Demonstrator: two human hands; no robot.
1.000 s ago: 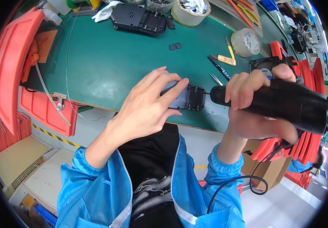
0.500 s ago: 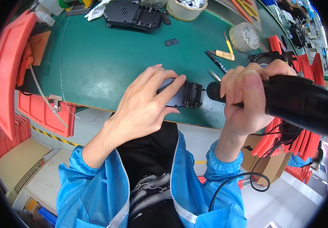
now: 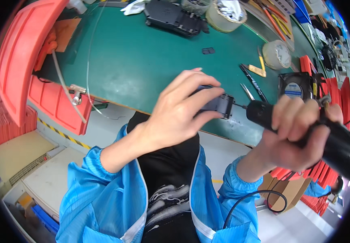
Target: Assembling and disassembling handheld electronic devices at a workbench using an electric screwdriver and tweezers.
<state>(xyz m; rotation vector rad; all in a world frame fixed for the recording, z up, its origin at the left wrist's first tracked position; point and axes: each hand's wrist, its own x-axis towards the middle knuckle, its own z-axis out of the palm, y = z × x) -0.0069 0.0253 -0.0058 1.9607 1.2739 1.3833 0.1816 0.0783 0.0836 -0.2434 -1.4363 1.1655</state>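
Note:
My left hand (image 3: 179,109) is closed around a small dark grey plastic device housing (image 3: 219,107) near the front edge of the table. Its fingers and thumb hide most of the housing; the exposed end faces right. In my right hand (image 3: 298,131), partly blurred, is a black electric screwdriver (image 3: 259,113) lying almost level. Its thin bit points left at the exposed end of the housing; whether the tip touches is too small to tell. Beyond my hands lies a small dark plastic piece (image 3: 208,51).
A larger black housing (image 3: 171,18) lies at the back beside a tub (image 3: 226,16). To the right are a marker (image 3: 254,83), tweezers (image 3: 247,92), a yellow-handled knife (image 3: 257,70), a tape roll (image 3: 276,55) and a fan (image 3: 294,86). Red trays (image 3: 29,52) stand left.
The housing has turned in my left hand, so its battery compartment shows less. My right hand and the screwdriver have tilted and moved lower. The whole view has shifted.

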